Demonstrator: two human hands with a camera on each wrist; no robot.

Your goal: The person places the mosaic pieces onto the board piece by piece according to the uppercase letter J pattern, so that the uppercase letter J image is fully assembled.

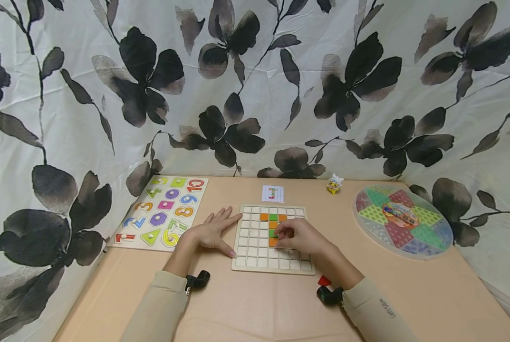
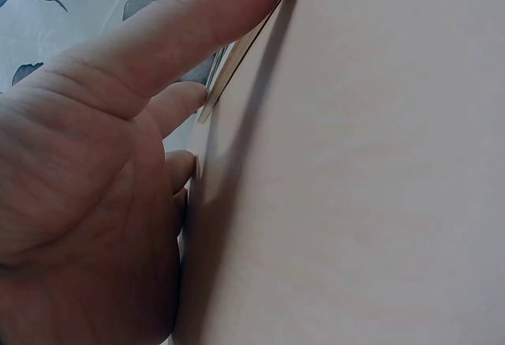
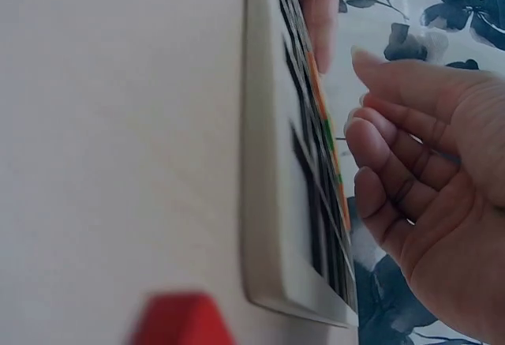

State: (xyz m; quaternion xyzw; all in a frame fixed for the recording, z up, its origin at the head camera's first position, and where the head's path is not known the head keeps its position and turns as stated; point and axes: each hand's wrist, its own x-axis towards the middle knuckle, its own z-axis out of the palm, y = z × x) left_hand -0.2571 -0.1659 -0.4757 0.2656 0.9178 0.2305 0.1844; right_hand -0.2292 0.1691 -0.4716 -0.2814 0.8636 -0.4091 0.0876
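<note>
A white gridded board (image 1: 255, 260) lies on the table, with several orange and green square tiles (image 1: 273, 224) set in its cells. My left hand (image 1: 209, 233) has its fingers spread, with thumb and index finger touching the board's left edge. Over the right part of the grid is my right hand (image 1: 302, 236), its fingers loosely bent close to the lower tiles. In the right wrist view, no piece shows between the thumb and fingers of the right hand (image 3: 430, 155). A red piece (image 1: 324, 280) lies by the right wrist, partly hidden.
Behind the board lies a small pattern card (image 1: 273, 193). A number-and-shape puzzle board (image 1: 178, 194) is at the left, a round patterned box (image 1: 428, 228) at the right. Near the back edge stands a small yellow-and-white figurine (image 1: 334, 184). Floral cloth (image 1: 280, 95) hangs behind.
</note>
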